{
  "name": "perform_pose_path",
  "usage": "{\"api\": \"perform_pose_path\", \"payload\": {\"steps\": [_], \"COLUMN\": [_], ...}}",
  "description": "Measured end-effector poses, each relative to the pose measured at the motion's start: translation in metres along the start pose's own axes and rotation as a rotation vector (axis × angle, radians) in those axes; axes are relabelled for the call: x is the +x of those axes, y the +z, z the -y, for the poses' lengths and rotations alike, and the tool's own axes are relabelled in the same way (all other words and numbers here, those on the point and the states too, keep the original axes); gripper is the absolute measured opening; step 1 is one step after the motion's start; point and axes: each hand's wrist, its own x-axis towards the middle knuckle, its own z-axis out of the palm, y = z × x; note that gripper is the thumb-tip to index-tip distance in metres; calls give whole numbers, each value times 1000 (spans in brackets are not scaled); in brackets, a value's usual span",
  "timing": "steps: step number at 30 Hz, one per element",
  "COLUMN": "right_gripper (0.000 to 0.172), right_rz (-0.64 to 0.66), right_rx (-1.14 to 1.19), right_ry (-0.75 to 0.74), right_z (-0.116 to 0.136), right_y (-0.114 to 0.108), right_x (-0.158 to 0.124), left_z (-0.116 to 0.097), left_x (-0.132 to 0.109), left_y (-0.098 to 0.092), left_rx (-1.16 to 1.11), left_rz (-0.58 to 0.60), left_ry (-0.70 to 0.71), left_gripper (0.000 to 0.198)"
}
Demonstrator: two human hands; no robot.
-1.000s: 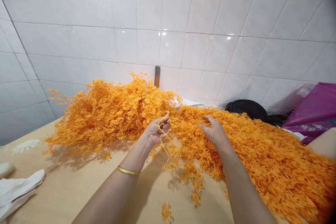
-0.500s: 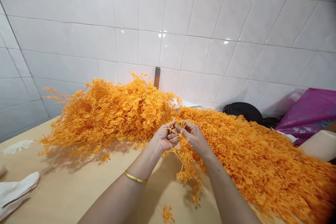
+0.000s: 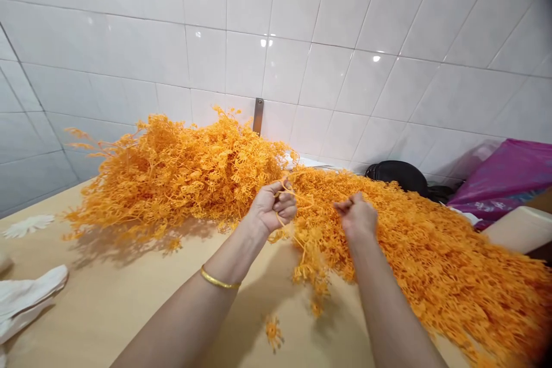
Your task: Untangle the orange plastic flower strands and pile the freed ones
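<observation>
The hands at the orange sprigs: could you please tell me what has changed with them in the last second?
The right hand, open at first, met the left hand on the orange sprig, then drew away to the right, now closed. The left hand kept its grip on the sprig's stems. The orange pile, the loose floret and the table stayed put.

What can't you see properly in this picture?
Head view, right hand: blurred; its back hides what, if anything, it pinches.
Head view, black bag: lower part behind the orange sprig pile.
Head view, white cloth: cut by left edge.
Head view, purple sheet: cut by right edge.
</observation>
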Motion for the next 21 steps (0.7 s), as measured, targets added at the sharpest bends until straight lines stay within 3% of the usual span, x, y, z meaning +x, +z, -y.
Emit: {"api": "perform_pose_path", "payload": {"steps": [2,5,8,12,14,17,21], "right_gripper": [8,30,29,32,29,20,18], "right_rz": [-13,143,473,1057,1238,1322,1136], "right_rx": [-23,-245,-455,-441,-446,-458,-372], "right_ry": [6,-90,-200,-72,-41,-27,-56], "right_z": [7,14,22,37,40,37,29], "right_y": [-11,-11,-3,-2,-3,-1,5], "right_x": [10,7,-10,-31,-38,-43,-41], "left_z": [-6,-10,-12,-16,-18,-19,-16], "left_x": [-2,0,3,5,5,6,7], "left_y": [0,-6,-14,-20,-22,-22,-18], "left_rx": [-18,-39,-79,-150,-188,-248,-222], "left_rz": [48,-5,-122,-196,-213,-247,-357], "left_ry": [44,45,77,135,145,166,173], "left_gripper": [28,28,29,27,25,23,16]}}
